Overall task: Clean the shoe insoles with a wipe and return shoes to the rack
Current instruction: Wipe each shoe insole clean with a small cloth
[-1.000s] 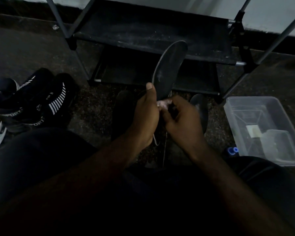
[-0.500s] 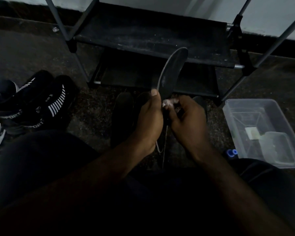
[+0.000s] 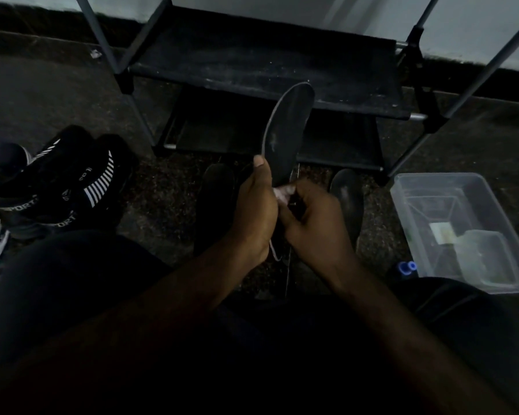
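Floor, dark, speckled, below pale wall. Rack, black, dusty. Clear tub right of rack; black shoes left. Left hand grips insole, upright before rack, face broader than half a second ago. Right hand pinches wipe at insole heel.

Dark oval insole, edge-on to us half a second ago, shows its broad face again. Our right hand sits further left, uncovering the second dark insole on the floor.
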`<state>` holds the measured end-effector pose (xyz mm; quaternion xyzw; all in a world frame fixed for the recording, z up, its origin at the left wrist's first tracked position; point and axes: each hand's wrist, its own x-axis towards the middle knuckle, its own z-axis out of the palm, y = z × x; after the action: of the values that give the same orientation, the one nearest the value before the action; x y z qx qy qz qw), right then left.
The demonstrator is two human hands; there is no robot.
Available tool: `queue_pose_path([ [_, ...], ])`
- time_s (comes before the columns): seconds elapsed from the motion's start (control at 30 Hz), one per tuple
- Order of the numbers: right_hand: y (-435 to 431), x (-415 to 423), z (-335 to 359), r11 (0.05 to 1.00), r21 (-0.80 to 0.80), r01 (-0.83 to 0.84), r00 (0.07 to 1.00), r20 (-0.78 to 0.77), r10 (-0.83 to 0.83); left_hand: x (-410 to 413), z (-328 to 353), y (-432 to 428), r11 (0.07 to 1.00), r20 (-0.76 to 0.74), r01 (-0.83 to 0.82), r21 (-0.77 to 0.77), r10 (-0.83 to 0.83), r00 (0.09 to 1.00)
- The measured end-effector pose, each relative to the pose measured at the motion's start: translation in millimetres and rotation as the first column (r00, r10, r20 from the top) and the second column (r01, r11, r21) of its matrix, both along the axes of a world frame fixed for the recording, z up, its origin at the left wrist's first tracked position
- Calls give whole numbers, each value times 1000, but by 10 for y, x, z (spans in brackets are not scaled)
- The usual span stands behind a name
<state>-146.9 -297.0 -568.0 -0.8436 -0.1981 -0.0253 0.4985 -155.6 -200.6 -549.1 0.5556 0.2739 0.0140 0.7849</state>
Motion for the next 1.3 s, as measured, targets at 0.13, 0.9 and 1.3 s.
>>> queue_pose_path([
  [0.13,20,-23,1,998,-21,-51,998,23,52,13,-11,35,1000,18,-24,7,24,1000],
  [0.9,49,-73,-12,997,-18,-78,997,-1,78,43,83,83,997,12,-75,14,75,997],
  [1.3,-21,60,2,998,15,64,998,-6,-64,-1,-5,-16,993,15,43,106,-45,999],
])
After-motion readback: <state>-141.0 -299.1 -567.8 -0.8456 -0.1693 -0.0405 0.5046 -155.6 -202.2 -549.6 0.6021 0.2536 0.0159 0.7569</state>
